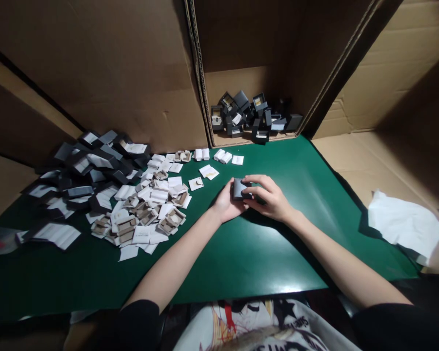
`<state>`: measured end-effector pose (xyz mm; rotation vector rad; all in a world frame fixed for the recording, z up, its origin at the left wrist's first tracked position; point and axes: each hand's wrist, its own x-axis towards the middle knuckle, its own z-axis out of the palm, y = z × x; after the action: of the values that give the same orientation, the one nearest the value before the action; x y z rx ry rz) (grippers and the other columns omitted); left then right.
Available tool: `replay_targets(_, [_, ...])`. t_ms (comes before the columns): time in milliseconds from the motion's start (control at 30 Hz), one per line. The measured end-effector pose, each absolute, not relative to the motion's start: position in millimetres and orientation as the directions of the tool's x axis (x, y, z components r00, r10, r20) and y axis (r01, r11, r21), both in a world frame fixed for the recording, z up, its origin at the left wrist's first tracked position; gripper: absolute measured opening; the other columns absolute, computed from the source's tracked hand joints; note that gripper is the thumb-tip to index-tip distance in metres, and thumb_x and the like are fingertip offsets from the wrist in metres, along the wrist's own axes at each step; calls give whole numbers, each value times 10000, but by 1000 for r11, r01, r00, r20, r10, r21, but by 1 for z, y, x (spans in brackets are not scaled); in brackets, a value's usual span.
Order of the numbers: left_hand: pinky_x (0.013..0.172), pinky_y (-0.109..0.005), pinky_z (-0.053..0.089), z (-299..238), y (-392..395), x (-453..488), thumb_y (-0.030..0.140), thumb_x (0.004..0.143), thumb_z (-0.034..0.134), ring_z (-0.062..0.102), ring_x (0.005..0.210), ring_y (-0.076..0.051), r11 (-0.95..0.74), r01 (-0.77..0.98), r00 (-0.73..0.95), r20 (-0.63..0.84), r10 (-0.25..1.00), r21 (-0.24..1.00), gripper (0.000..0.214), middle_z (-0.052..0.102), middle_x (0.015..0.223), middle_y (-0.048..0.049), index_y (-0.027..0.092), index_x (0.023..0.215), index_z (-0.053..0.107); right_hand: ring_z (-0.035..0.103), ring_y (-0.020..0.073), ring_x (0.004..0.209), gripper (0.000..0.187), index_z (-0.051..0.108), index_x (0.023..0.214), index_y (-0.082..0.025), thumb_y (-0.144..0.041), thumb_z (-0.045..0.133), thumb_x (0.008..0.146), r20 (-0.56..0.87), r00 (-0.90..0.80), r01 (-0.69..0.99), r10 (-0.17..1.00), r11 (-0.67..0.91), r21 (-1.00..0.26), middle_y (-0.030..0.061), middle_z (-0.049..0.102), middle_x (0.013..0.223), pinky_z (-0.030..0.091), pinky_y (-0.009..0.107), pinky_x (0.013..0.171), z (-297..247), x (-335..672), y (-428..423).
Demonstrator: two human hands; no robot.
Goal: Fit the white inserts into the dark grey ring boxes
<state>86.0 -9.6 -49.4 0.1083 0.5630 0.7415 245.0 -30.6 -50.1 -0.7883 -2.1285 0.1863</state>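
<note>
Both my hands meet over the middle of the green mat (241,253) around a small dark grey box (239,187). My left hand (227,202) cups the box from the left and below, fingers curled against it. My right hand (269,195) grips it from the right, fingers wrapped over its top. The box looks closed; its underside is hidden by my fingers.
A pile of white and tan inserts (149,204) lies left of my hands, with dark box parts (84,170) heaped beyond. An open cardboard carton (249,73) at the back holds several small dark boxes (247,117). Crumpled white paper (402,222) lies at right. Cardboard walls surround the mat.
</note>
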Motion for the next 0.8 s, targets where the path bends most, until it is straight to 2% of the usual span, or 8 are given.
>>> replay_targets(233, [653, -296, 471, -48, -10, 86, 390, 941, 388, 577, 686, -177, 729, -609, 593, -430, 680, 312, 338, 615, 783, -71, 140, 959, 615, 489, 285, 1238, 414, 515, 1260, -308, -280, 584, 853, 606, -473, 501, 640, 761, -412, 108, 472, 1393, 459, 504, 942, -51, 242, -31])
replay_targets(367, [642, -310, 463, -49, -9, 86, 388, 931, 371, 577, 696, -198, 739, -587, 612, -416, 673, 331, 359, 616, 772, -85, 132, 910, 622, 448, 308, 1273, 536, 434, 1347, -311, -340, 603, 840, 576, -461, 541, 675, 729, -420, 110, 417, 1443, 428, 535, 972, -54, 241, -29])
replay_targets(567, [695, -327, 470, -52, -8, 86, 350, 912, 347, 581, 706, -198, 726, -611, 621, -377, 687, 317, 367, 621, 784, -103, 119, 832, 621, 497, 302, 1201, 609, 389, 1340, -262, -408, 643, 806, 555, -415, 542, 721, 686, -486, 124, 552, 1274, 451, 501, 938, -59, 241, -27])
replay_targets(800, [730, -343, 475, -50, -10, 85, 395, 920, 387, 603, 723, -203, 721, -598, 605, -392, 693, 351, 362, 631, 781, -92, 122, 880, 621, 537, 301, 1122, 573, 417, 1278, -259, -388, 670, 781, 566, -408, 514, 716, 693, -506, 121, 580, 1205, 466, 494, 897, -58, 241, -28])
